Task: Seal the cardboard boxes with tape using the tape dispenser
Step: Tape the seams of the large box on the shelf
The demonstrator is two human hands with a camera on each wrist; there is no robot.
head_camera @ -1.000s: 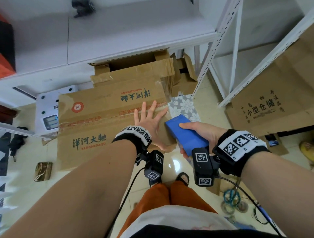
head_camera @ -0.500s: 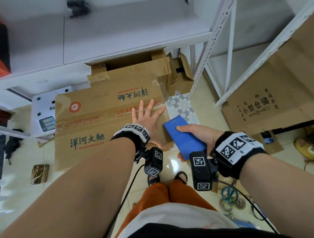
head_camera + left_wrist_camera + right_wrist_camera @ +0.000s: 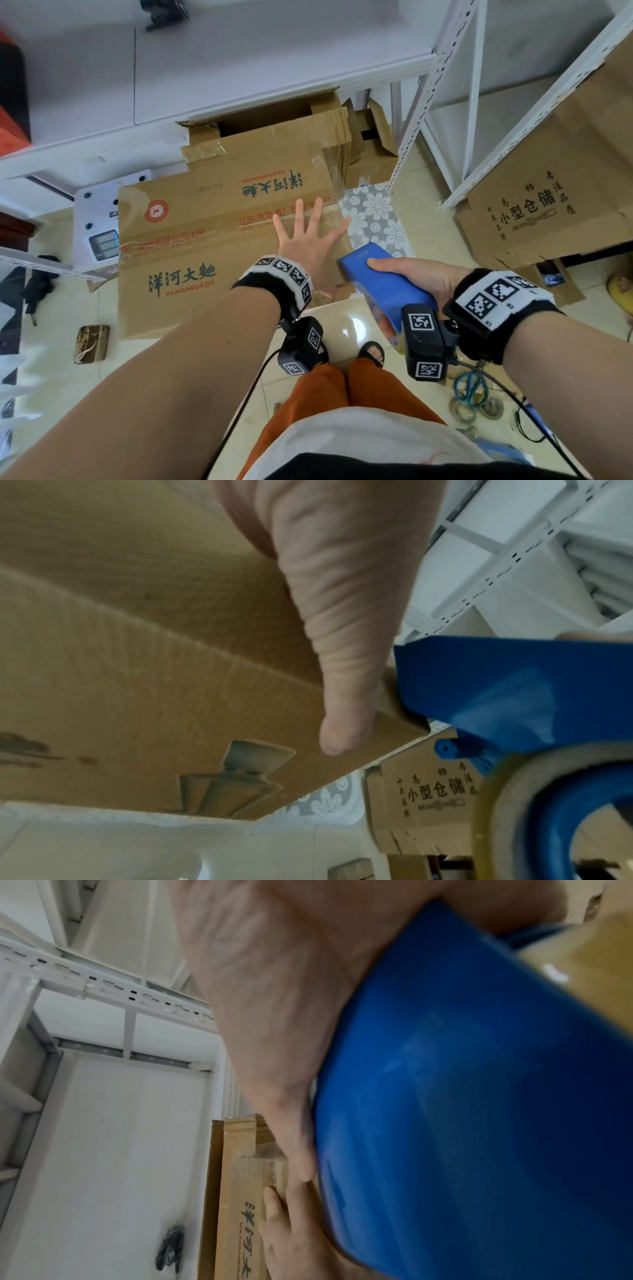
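Observation:
A large brown cardboard box with green printed characters lies in front of me, clear tape along its centre seam. My left hand presses flat on the box's right end, fingers spread and straight; its thumb lies along the box edge. My right hand grips the blue tape dispenser, held just off the box's right edge. The dispenser's blue shell fills the right wrist view, and its tape roll shows in the left wrist view.
More cardboard boxes are stacked behind, under a white shelf. Another printed box leans inside white metal racking at right. A white scale sits at left. Scissors and tape rolls lie on the tiled floor.
The right hand with the dispenser has shifted slightly nearer me and lower along the box's right edge. The left hand stays pressed flat on the box.

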